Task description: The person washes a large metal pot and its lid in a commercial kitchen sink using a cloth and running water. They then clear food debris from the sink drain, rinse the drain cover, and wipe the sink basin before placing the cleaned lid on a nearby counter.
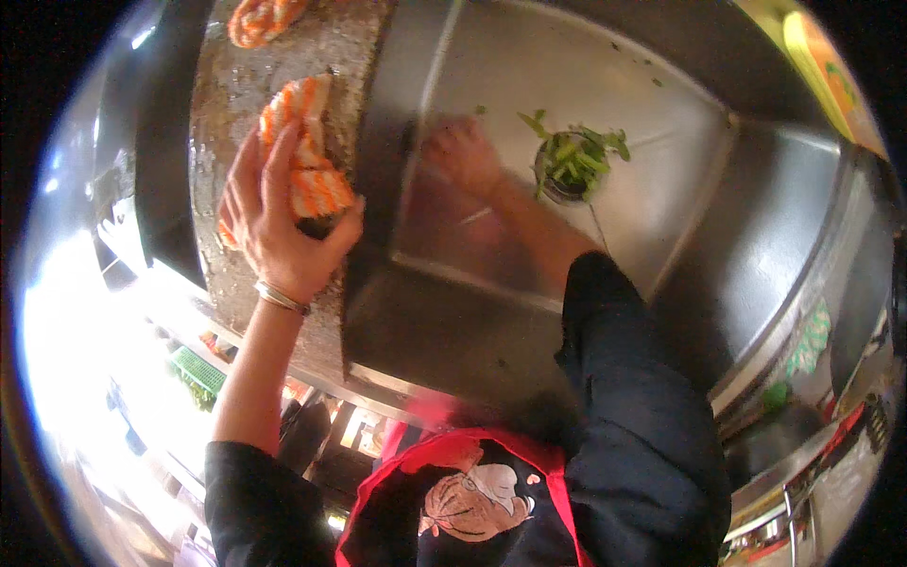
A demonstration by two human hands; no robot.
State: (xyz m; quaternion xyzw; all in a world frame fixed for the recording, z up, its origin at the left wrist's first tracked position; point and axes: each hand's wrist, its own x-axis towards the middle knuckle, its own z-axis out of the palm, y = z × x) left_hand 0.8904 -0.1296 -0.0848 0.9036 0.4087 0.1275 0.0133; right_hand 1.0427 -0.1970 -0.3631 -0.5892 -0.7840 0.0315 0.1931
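Observation:
My left hand [283, 220], with a bracelet at its wrist, curls its fingers and thumb around an orange-and-white striped piece, apparently a bunched cloth [319, 188], on a wet board [319, 333]. Something dark shows between the cloth and my thumb. To the right, my right hand [464, 152] reaches low into a metal sink [673, 205], near its left side. It is blurred, so its grip and any held object cannot be told. Green leaves and stem pieces [577, 159] lie heaped over the round drain, right of that hand and apart from it.
Another orange-and-white striped piece [262, 21] lies at the board's far end. Small green scraps dot the sink floor. The sink's steel walls rise around my right forearm. A green plastic basket [198, 368] stands below the board at left. A yellow-and-orange object [829, 78] is beyond the sink.

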